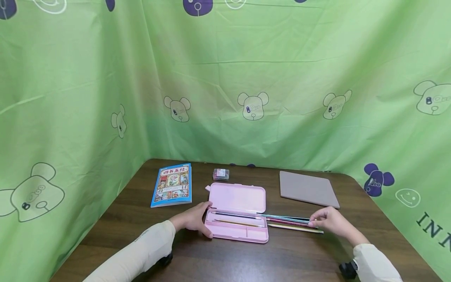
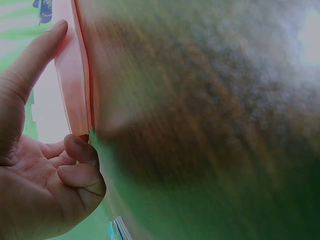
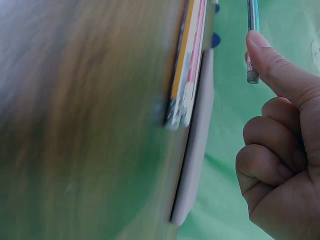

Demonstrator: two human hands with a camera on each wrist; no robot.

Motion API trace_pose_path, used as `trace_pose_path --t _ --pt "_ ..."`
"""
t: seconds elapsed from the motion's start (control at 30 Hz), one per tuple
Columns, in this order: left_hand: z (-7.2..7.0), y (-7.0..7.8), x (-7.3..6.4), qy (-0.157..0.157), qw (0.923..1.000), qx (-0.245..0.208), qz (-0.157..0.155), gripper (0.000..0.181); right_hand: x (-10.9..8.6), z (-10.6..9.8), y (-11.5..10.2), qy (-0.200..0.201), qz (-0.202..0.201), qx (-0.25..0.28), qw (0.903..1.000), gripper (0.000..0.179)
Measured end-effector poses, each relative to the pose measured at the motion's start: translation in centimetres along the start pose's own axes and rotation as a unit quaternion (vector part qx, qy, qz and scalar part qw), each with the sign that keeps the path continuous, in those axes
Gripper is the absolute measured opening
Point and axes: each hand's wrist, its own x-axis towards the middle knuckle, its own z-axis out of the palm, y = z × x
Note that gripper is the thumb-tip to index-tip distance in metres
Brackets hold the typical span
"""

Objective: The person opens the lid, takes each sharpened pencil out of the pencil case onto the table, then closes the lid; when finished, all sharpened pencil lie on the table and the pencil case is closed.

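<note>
A pink pencil case lies with its lid folded back, in the middle of the table. Two pencils lie inside it. My left hand grips the case's left end, thumb at the near corner and fingers at the far one. To the right, my right hand pinches a teal pencil close to its end between thumb and forefinger, the other fingers curled in. Several more pencils lie beside the case on the table, below that hand in the right wrist view.
A blue-edged book lies at the back left. Behind the case sits a small clear box. At the back right is a flat grey-brown board-like thing. A green printed curtain stands round the wooden table.
</note>
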Motion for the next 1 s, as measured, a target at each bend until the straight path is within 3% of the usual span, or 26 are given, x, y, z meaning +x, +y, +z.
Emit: trace_pose_path --t 0.4,1.0 --pt "0.0 0.0 0.0 0.001 1.0000 0.000 0.000 0.103 -1.4 -0.4 1.6 -0.051 -0.041 0.019 0.9977 0.007" --pt "0.0 -0.4 0.4 -0.005 1.0000 0.005 0.002 0.105 -2.4 -0.9 2.6 -0.063 -0.051 0.017 0.9966 0.005"
